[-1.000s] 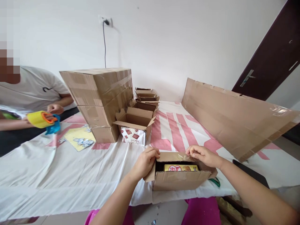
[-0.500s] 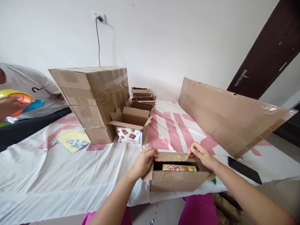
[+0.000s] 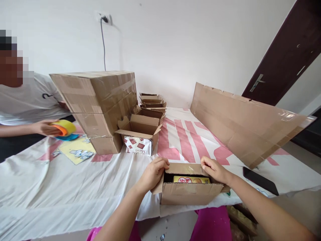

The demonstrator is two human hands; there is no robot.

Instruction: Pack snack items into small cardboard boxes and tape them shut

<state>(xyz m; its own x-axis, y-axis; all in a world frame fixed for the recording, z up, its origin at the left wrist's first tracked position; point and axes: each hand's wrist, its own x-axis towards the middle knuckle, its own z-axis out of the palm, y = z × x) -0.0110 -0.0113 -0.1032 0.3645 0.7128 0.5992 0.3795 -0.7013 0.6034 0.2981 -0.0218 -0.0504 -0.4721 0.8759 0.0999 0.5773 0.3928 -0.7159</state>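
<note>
A small open cardboard box (image 3: 192, 194) stands at the table's near edge in front of me. Inside it lies a yellow printed carton (image 3: 192, 180), its upper part showing. My left hand (image 3: 155, 172) is curled over the far left corner, gripping the cardboard. At the far right corner, my right hand (image 3: 214, 170) has its fingers closed on the edge of the back flap, beside a strip of clear tape (image 3: 193, 168). Part of both hands' fingers is hidden behind the flap.
Taped boxes (image 3: 100, 103) are stacked on the left, with open boxes (image 3: 142, 125) and a white-and-red pouch (image 3: 138, 145) beside them. A cardboard panel (image 3: 240, 120) and a phone (image 3: 260, 180) are at right. Another person's hand (image 3: 46, 128) holds colourful rings (image 3: 65, 129).
My right hand has moved down slightly onto the back flap, and the lifted tape end no longer shows. The other person's hand has brought the colourful rings rightward and down over the table.
</note>
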